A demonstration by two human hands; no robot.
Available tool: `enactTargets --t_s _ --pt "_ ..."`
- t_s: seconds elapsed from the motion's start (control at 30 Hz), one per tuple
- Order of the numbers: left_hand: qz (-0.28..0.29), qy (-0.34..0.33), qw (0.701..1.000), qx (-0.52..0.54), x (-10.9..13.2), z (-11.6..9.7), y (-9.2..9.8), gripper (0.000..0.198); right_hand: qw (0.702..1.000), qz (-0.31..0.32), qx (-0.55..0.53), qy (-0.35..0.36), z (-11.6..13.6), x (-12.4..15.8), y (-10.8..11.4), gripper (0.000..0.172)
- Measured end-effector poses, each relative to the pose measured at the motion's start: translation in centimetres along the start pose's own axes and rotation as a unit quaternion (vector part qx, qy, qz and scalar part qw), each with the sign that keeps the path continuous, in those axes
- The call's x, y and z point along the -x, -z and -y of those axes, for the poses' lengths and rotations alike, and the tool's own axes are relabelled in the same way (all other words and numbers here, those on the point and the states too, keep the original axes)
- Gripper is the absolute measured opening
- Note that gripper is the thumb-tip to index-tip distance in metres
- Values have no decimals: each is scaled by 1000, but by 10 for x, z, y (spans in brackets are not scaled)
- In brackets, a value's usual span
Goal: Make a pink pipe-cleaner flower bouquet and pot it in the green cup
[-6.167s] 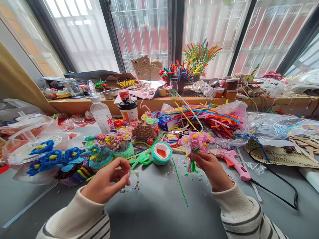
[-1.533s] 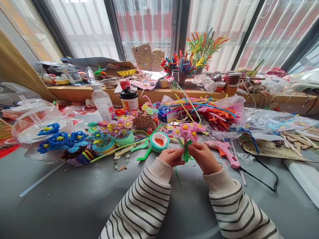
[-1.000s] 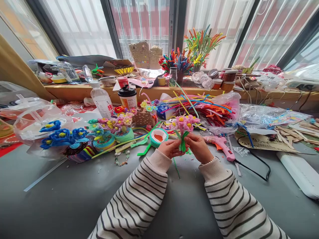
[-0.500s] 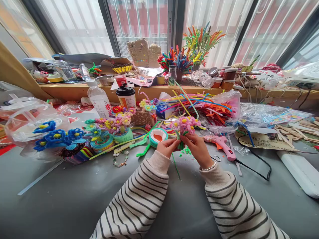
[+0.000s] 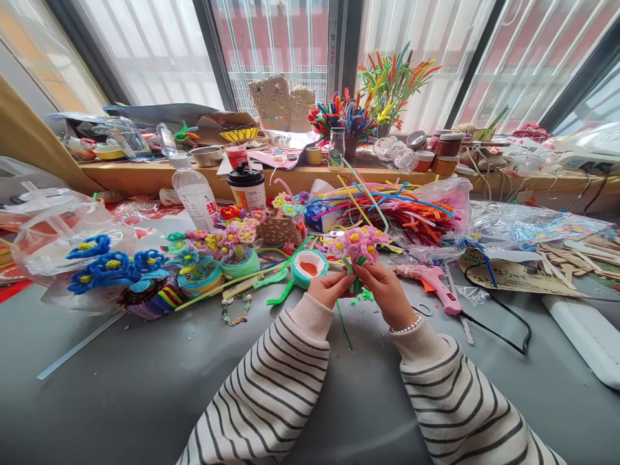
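Observation:
A small bouquet of pink pipe-cleaner flowers [image 5: 359, 243] with yellow centres and green stems is held up between my two hands. My left hand [image 5: 331, 289] pinches the stems from the left. From the right, my right hand [image 5: 386, 294] closes its thumb and fingers on the same stems, just under the blooms. Part of the stems is hidden by my fingers. Left of the bouquet stands a round turquoise-rimmed pot [image 5: 309, 267] with a white and orange inside. Green scraps [image 5: 362, 296] and a thin green stem [image 5: 345, 328] lie below my hands.
A pink glue gun [image 5: 438, 287] with a black cord lies right of my hands. Blue flowers [image 5: 113, 266] and finished flower pots [image 5: 241, 264] stand to the left. Behind are a drink cup [image 5: 247, 190], a plastic bottle [image 5: 192, 192] and a pile of pipe cleaners [image 5: 407, 210].
My hands stay on the bouquet, which has tipped a little, its blooms shifting slightly left. The whole view has moved very slightly.

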State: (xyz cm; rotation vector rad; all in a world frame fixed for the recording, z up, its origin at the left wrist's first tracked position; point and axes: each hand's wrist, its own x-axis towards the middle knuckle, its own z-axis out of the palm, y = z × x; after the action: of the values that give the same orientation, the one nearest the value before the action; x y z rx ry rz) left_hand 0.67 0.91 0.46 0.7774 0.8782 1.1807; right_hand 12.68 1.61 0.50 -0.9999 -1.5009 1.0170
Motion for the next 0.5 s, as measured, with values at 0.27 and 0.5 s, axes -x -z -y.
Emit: enactTargets --t_s 0.27,0.5 --pt "57 96 993 28 1 -5 4 28 999 27 -29 -15 0 2 1 26" --pt "79 158 984 31 -4 -2 9 23 995 52 -74 -45 0 3 1 30"
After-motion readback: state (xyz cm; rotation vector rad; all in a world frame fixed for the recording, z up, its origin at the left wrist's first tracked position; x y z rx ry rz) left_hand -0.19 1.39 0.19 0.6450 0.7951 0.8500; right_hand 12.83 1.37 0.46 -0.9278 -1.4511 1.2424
